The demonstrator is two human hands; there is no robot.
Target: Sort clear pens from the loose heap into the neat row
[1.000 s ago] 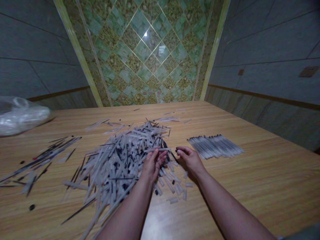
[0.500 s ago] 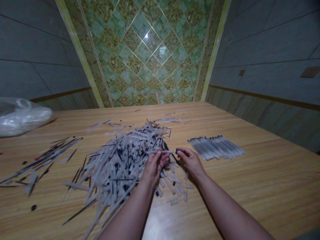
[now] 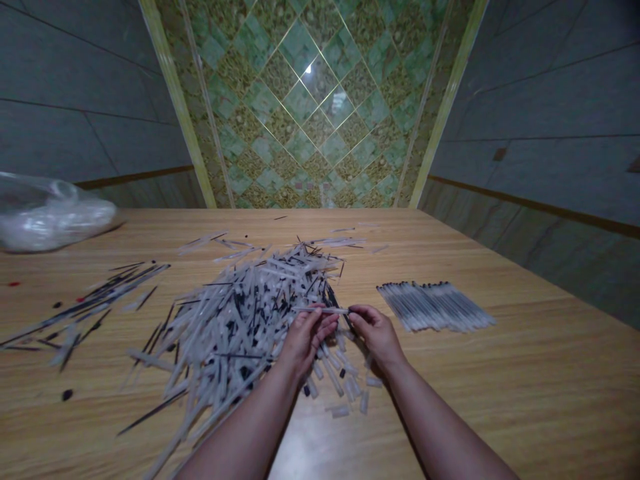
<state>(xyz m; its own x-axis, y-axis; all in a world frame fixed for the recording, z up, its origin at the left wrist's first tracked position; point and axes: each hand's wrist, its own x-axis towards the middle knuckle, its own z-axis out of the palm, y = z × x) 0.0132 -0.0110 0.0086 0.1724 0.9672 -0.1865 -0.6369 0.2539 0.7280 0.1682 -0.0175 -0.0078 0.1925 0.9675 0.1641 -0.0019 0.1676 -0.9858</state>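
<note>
Between the thumb and fingers of my left hand [image 3: 306,337] lies a clear pen barrel [image 3: 327,310], held level over the right side of a pile. My right hand [image 3: 379,335] is closed in a pinch at the barrel's right end, on a small black pen plug [image 3: 351,309] that meets the barrel; how far it sits inside I cannot tell. Under and left of my hands spreads the heap of clear barrels and black refills [image 3: 235,313]. Short clear pen caps [image 3: 340,411] lie loose below my hands. To the right, black-ended pens [image 3: 435,307] lie side by side in a row.
A clear plastic bag [image 3: 55,213] rests at the table's far left. Thin black refills [image 3: 115,287] and a black round piece [image 3: 67,395] are scattered on the left. Several barrels [image 3: 330,241] lie behind the heap. A tiled wall [image 3: 310,133] stands beyond the wooden table [image 3: 525,373].
My right hand has come closer to my left, and the gap between the black plug and the barrel's end has closed. The camera view has shifted slightly.
</note>
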